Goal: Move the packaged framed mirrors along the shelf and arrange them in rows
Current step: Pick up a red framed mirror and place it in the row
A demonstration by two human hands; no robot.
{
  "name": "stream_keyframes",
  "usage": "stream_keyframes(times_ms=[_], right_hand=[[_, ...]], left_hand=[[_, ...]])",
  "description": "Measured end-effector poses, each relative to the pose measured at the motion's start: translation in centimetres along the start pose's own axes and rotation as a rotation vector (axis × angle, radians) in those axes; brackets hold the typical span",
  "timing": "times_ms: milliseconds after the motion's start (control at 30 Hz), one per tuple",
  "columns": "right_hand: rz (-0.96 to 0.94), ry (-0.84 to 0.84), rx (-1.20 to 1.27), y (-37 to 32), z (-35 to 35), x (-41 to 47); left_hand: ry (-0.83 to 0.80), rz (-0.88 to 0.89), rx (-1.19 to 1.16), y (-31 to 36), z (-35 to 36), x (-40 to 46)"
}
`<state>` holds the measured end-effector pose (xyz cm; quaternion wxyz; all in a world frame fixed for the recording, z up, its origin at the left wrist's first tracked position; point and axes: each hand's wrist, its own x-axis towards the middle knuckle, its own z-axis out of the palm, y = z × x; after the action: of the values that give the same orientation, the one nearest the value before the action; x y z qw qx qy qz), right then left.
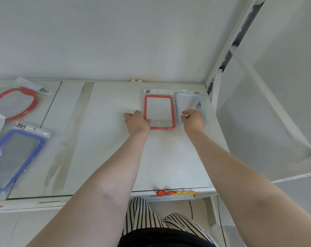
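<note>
Her right hand (193, 121) covers the near edge of the pale blue mirror (188, 104), fingers curled on it; whether she grips it I cannot tell. Just left, the left hand (136, 122) pinches the red mirror (159, 112) at its near-left corner, far back on the shelf (106, 139).

A wide bare stretch of the shelf (104, 139) is seen in the middle of the frame, from the back wall (115, 41) to the front edge. At upper right the passage is closed by the white upright (215, 93); the pale blue mirror (188, 106) lies just beside it, and the red rectangular mirror (159, 112) touches that one. The left side is occupied by the red oval mirror (13, 104) and the blue mirror (13, 157). Both forearms cross the lower middle.
</note>
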<state>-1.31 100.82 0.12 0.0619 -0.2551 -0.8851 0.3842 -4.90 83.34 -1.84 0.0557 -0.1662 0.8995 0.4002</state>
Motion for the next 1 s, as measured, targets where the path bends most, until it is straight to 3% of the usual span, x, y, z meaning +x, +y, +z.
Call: stream_keyframes(times_ms=[100,200,367,600,1000], right_hand=[[0.016,0.097,-0.116,1.3,-0.5,1.3],[0.031,0.051,-0.272,2.1,-0.1,2.1],[0.024,-0.114,-0.413,3.6,0.5,2.4],[-0.039,-0.083,-0.383,5.4,-0.9,2.7],[0.014,-0.070,-0.382,5.0,-0.7,2.9]], left_hand=[[0.043,0.218,0.253,0.3,0.5,-0.1],[-0.111,0.401,0.379,1.0,2.0,-0.4],[-0.235,0.386,0.457,0.7,4.3,-0.6],[-0.230,0.404,0.455,2.1,5.4,0.0],[-0.211,0.420,0.420,2.6,5.9,0.0]])
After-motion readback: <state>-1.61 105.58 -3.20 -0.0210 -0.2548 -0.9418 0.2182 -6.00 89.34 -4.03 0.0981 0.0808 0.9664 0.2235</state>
